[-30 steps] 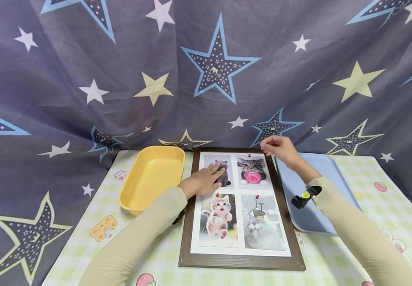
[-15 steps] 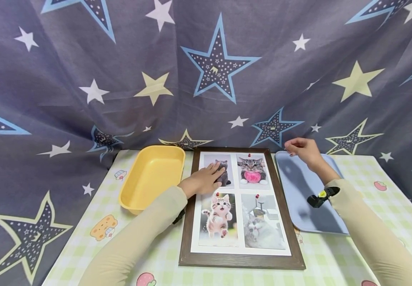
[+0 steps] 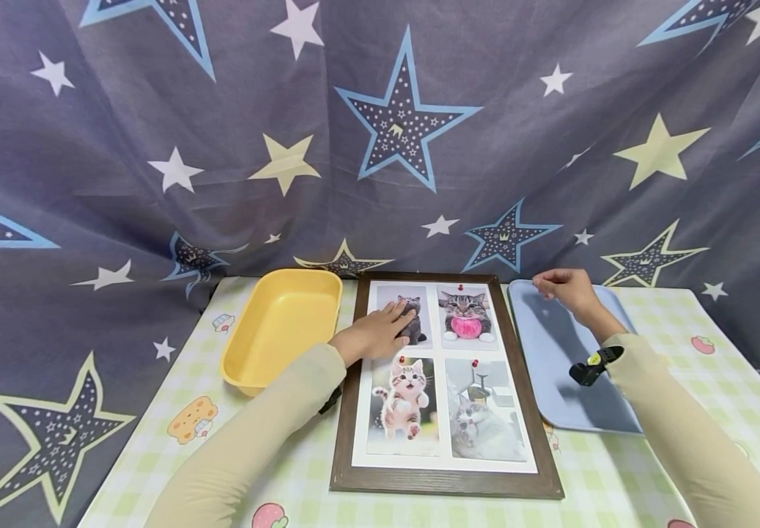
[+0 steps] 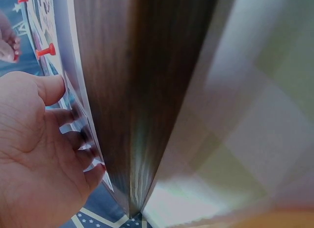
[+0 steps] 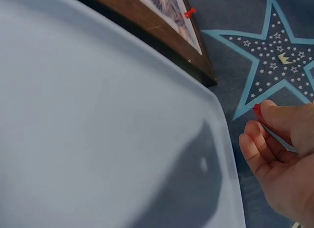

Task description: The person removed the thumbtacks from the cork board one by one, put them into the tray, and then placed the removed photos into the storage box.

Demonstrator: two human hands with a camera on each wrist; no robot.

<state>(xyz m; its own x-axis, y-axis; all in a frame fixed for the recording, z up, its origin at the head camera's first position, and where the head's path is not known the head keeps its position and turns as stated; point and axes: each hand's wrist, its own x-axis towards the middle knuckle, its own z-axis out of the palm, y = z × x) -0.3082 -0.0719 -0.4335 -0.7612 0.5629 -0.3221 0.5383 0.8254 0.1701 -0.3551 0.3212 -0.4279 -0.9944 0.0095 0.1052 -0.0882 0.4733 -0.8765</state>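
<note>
My left hand (image 3: 377, 335) lies with fingers spread on the grey cat photo (image 3: 417, 334) at the upper left of a brown-framed board (image 3: 448, 482), partly covering the picture. Over the far end of a blue tray (image 3: 591, 400), my right hand (image 3: 572, 292) pinches a red push pin (image 5: 257, 109) between thumb and fingers, its metal point showing in the right wrist view. Three other photos on the board each carry a red push pin at the top: the tabby with a pink ball (image 3: 467, 323), the leaping kitten (image 3: 404, 411) and the pale cat (image 3: 485, 429).
Left of the board stands a yellow basin (image 3: 281, 330). The blue tray lies close along the board's right side. A green checked cloth (image 3: 307, 477) covers the table, and a dark star-patterned curtain (image 3: 380, 213) hangs right behind it.
My right hand has moved right, from the board's upper right corner to over the blue tray, still pinching the push pin. My left hand has stayed on the grey cat photo.
</note>
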